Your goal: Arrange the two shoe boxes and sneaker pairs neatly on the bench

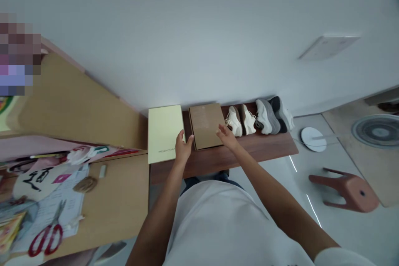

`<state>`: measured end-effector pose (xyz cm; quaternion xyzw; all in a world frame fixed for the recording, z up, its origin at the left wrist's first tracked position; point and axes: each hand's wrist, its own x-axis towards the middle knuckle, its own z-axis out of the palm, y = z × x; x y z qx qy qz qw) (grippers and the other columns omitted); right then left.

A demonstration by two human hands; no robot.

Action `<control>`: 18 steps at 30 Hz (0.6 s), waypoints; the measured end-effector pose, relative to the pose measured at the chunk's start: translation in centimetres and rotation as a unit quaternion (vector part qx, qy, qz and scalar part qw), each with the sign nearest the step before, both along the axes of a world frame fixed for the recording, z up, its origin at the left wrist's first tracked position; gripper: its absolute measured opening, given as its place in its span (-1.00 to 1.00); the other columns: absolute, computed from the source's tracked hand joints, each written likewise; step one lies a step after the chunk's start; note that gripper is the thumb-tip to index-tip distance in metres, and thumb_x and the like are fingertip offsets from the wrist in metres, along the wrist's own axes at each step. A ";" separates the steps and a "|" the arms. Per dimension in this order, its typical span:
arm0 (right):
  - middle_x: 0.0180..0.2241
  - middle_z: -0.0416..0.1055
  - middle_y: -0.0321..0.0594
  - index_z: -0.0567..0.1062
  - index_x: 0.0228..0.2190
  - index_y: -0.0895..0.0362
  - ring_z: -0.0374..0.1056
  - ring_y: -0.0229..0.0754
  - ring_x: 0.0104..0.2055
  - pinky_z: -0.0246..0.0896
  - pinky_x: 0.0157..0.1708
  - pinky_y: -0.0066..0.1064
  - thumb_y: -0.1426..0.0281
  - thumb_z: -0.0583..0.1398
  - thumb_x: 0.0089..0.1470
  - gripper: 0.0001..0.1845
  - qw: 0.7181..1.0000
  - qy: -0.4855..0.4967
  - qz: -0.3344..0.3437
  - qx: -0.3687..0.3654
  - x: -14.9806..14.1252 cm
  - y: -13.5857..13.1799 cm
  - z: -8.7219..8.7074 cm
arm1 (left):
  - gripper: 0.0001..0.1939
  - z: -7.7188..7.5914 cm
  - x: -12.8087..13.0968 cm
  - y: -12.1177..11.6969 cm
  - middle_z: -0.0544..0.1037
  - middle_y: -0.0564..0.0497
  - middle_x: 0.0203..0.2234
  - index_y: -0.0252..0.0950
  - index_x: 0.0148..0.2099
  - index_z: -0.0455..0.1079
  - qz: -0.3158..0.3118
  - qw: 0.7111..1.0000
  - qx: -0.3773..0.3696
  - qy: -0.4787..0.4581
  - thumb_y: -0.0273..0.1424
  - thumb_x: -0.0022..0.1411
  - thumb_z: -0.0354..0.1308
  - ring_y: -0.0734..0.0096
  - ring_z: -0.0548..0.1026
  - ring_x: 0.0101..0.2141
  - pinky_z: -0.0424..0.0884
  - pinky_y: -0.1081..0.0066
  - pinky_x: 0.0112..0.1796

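Note:
A brown cardboard box [205, 122] lies closed on a dark wooden bench [264, 149] against the wall. To its left is a pale yellow box [165, 129] with printed lettering near its front edge. My left hand [183, 147] hovers at the gap between the two boxes, thumb and fingers apart, holding nothing. Over the right front corner of the brown box is my right hand [226, 136], its fingers spread and empty. Whether its fingertips touch the box I cannot tell. White sneakers [241, 120] stand just right of the brown box, with grey and white sneakers [271, 116] beyond them.
A desk [121, 199] on the left bears red-handled scissors [46, 235], papers and several small items. On the right are a reddish plastic stool [358, 193] and a fan [378, 131] with a white round base [313, 139]. A switch plate [330, 47] is on the wall.

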<state>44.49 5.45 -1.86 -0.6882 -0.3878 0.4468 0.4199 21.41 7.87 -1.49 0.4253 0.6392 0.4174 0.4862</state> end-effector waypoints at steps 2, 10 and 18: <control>0.23 0.34 0.03 0.41 0.16 0.11 0.22 0.09 0.32 0.04 0.34 0.02 0.13 0.28 0.06 -0.33 0.999 -0.044 -0.004 -0.001 1.2 0.3 -0.2 | -0.37 -0.5 1.1 0.1 0.37 -0.25 0.27 -0.25 0.22 0.37 -0.010 1.000 -0.004 0.015 -0.26 0.13 0.41 0.08 0.31 0.29 0.20 0.18 0.27; 0.23 0.32 0.04 0.34 0.21 0.17 0.11 0.12 0.36 -0.04 0.37 0.01 0.18 0.23 0.02 -0.26 0.994 -0.107 -0.019 0.017 3.1 1.6 -1.9 | -0.31 -2.3 3.6 1.5 0.36 -0.33 0.28 -0.31 0.23 0.34 0.008 0.997 -0.076 0.031 -0.26 0.10 0.44 0.06 0.30 0.30 0.18 0.19 0.27; 0.35 0.15 0.06 0.16 0.32 0.18 -0.02 0.12 0.43 -0.12 0.41 0.02 0.22 0.26 0.00 -0.10 0.994 -0.100 0.011 -0.038 3.6 2.7 -3.6 | -0.19 -2.9 4.8 2.6 0.27 -0.40 0.32 -0.41 0.33 0.24 0.005 0.992 -0.116 0.055 -0.12 0.16 0.37 0.03 0.26 0.33 0.16 0.23 0.29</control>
